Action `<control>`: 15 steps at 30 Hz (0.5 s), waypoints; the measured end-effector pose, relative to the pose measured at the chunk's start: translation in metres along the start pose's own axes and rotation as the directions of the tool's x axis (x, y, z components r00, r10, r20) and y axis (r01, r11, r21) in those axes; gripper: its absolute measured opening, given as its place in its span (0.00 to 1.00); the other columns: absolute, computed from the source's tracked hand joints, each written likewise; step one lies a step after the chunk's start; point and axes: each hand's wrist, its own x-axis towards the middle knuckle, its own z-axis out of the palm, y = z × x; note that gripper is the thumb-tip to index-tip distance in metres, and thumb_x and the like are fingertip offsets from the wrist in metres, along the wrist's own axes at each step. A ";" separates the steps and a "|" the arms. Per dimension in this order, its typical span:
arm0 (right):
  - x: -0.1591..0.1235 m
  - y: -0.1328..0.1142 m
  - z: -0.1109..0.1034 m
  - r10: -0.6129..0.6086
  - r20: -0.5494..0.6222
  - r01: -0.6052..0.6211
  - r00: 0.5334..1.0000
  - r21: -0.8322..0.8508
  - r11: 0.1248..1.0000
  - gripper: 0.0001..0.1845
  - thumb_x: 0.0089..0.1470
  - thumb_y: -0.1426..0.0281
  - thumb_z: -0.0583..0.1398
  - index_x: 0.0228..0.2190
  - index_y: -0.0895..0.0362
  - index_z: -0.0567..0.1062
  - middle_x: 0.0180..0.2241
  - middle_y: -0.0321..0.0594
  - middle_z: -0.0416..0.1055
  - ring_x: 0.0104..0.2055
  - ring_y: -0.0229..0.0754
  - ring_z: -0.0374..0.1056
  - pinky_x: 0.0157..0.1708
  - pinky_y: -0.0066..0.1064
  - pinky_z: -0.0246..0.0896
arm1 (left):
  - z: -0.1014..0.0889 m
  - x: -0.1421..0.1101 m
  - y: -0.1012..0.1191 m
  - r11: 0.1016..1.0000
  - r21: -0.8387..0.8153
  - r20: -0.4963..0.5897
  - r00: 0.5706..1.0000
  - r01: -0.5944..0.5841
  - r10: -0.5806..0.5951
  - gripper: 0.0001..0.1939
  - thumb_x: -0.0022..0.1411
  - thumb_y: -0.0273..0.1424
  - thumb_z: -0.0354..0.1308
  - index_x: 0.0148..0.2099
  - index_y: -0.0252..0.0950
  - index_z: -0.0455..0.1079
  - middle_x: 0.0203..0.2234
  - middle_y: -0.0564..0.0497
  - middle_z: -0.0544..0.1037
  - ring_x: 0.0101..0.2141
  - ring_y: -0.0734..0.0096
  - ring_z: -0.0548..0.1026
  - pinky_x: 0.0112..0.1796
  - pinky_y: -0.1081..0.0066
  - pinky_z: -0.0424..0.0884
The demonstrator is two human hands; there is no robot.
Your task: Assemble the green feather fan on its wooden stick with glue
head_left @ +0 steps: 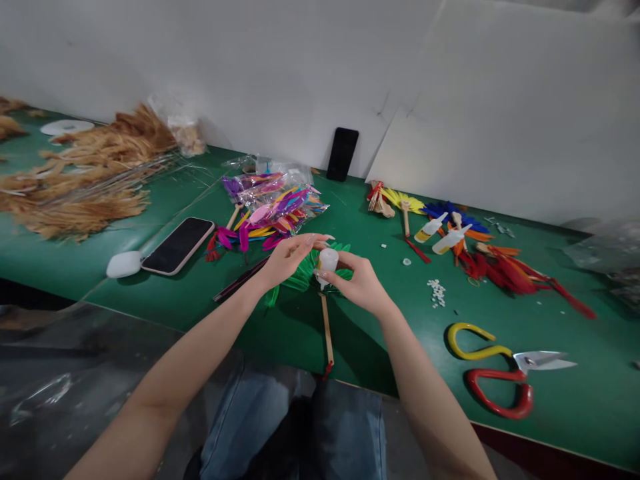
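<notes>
My right hand (357,280) grips a small white glue bottle (329,260), held upside down with its nozzle pointing at a green feather fan (300,277). The fan lies on the table in front of me, its thin wooden handle (327,330) toward my lap and a red cord at the handle's end. Over the feathers, beside the bottle, my left hand (293,259) has its fingers stretched out. Both hands hide part of the fan, so I cannot tell whether the nozzle touches it.
Yellow-and-red-handled scissors (515,367) lie at right, near small white beads (437,293). Two more glue bottles (441,235) rest among finished-looking feather fans. Bagged colourful feathers (275,200), a phone (179,245), a white case (124,265) and brown feathers (95,173) lie leftward. Another phone (343,155) leans on the wall.
</notes>
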 end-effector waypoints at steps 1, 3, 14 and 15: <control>0.000 0.001 0.000 -0.003 0.000 0.003 1.000 -0.001 1.000 0.15 0.48 0.60 0.62 0.33 0.59 0.74 0.32 0.42 0.75 0.33 0.42 0.70 0.35 0.32 0.65 | 0.000 0.000 0.000 1.000 0.003 -0.004 1.000 0.004 -0.004 0.21 0.65 0.43 0.45 0.48 0.37 0.71 0.40 0.46 0.77 0.43 0.62 0.74 0.44 0.65 0.68; 0.000 0.002 0.000 -0.009 -0.003 0.009 1.000 -0.007 1.000 0.15 0.48 0.60 0.62 0.33 0.59 0.74 0.32 0.42 0.75 0.33 0.42 0.70 0.35 0.32 0.65 | 0.000 0.000 0.000 1.000 0.002 -0.008 1.000 0.006 -0.006 0.21 0.65 0.43 0.45 0.48 0.36 0.71 0.40 0.45 0.78 0.43 0.62 0.74 0.44 0.65 0.68; 0.001 0.008 -0.002 -0.047 -0.045 0.043 0.998 -0.081 0.996 0.13 0.49 0.61 0.62 0.33 0.57 0.73 0.30 0.40 0.73 0.33 0.42 0.69 0.34 0.33 0.65 | 0.000 0.000 0.000 0.999 -0.032 -0.015 1.000 -0.004 0.003 0.21 0.64 0.43 0.46 0.48 0.36 0.72 0.41 0.46 0.78 0.43 0.62 0.74 0.46 0.64 0.67; 0.001 0.008 -0.002 -0.048 -0.047 0.044 0.998 -0.083 0.996 0.13 0.49 0.61 0.62 0.33 0.57 0.73 0.30 0.40 0.73 0.32 0.42 0.68 0.34 0.33 0.64 | 0.000 0.000 0.000 1.000 -0.030 -0.018 1.000 0.002 -0.002 0.21 0.64 0.44 0.46 0.48 0.37 0.72 0.41 0.46 0.78 0.43 0.62 0.74 0.46 0.64 0.66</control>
